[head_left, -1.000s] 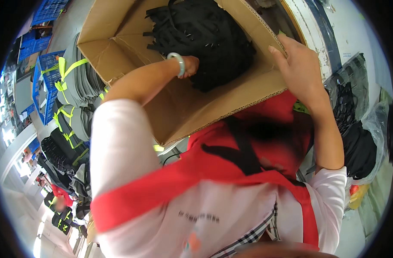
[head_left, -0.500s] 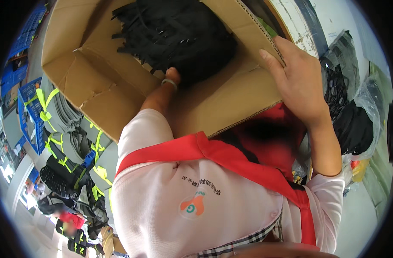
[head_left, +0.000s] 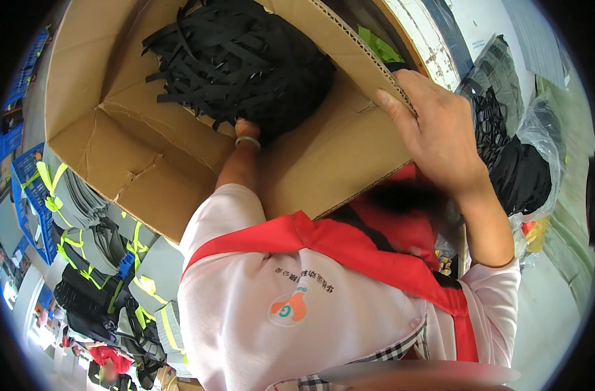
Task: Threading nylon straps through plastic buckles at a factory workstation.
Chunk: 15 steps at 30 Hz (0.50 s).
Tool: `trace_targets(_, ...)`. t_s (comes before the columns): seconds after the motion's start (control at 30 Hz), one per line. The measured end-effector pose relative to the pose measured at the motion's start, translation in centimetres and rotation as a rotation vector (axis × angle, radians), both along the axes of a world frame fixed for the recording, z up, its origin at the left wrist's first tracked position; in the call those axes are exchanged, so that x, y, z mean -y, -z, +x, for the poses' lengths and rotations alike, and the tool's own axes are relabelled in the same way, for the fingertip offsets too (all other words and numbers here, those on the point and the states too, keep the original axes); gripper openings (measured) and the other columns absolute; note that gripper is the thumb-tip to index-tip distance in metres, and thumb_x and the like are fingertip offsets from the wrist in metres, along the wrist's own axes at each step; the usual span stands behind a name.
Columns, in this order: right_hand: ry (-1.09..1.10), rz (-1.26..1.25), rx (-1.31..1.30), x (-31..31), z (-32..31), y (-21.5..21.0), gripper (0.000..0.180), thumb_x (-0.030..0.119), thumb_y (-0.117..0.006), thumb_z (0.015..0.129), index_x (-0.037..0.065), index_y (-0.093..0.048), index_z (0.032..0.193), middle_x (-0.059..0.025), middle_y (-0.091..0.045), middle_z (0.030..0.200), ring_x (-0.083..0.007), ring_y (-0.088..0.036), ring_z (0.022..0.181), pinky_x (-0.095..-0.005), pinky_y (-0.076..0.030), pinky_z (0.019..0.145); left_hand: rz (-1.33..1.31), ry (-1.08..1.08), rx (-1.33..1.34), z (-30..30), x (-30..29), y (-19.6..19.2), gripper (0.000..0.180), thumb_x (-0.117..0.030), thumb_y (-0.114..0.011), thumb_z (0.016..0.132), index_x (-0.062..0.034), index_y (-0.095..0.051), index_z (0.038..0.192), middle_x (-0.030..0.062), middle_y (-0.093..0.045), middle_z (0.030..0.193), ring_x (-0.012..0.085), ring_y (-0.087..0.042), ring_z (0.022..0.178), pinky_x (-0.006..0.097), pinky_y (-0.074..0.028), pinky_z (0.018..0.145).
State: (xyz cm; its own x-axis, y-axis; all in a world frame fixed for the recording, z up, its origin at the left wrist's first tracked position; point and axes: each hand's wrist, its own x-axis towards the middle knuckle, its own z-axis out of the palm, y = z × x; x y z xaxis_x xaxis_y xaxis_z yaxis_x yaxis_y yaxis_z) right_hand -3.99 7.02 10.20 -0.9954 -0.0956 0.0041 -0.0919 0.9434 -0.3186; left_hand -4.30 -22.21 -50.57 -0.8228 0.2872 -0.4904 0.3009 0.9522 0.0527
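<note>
With tied bundles (head_left: 81,197) at nine o'clock: gripping box (head_left: 349,140) at two with right hand (head_left: 437,130); touching straps (head_left: 245,62), heaped inside at eleven and unlifted, with left hand (head_left: 247,129), hold unclear.

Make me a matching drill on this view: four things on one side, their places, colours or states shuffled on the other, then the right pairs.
Column one
1. Left hand
2. Right hand
3. Straps
4. Bracelet

Column two
A. Black, lying in a heap
B. Gripping the rim of the cardboard box
C. Pale and ring-shaped
D. Inside the box, at the near edge of the dark heap

Right pairs: 1-D, 2-B, 3-A, 4-C
</note>
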Motion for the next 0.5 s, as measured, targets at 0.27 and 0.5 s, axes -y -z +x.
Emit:
trace_targets(0.27,0.018,0.036,0.027,0.1,-0.1,1.1,0.015,0.015,-0.061,0.087,0.003,-0.053,0.086,-0.0146,-0.058,0.077,-0.0371,-0.058,0.071,-0.0435,-0.046,0.058,0.124,-0.009,0.019,1.0,-3.9,-4.6,0.033,-0.024,-0.056,0.082,-0.0021,-0.066,0.105,0.0166,-0.068,0.102,0.0309,-0.063,0.098,0.043,-0.045,0.094)
trace_targets(0.5,0.035,0.039,0.073,-0.3,0.0,1.0,0.016,0.015,-0.061,0.087,0.002,-0.052,0.086,-0.0156,-0.057,0.078,-0.0385,-0.057,0.072,-0.0435,-0.046,0.058,0.256,-0.378,0.234,2.0,-3.7,-9.2,0.027,-0.019,-0.059,0.080,0.0023,-0.066,0.096,0.0220,-0.067,0.098,0.0375,-0.064,0.096,0.046,-0.051,0.087)
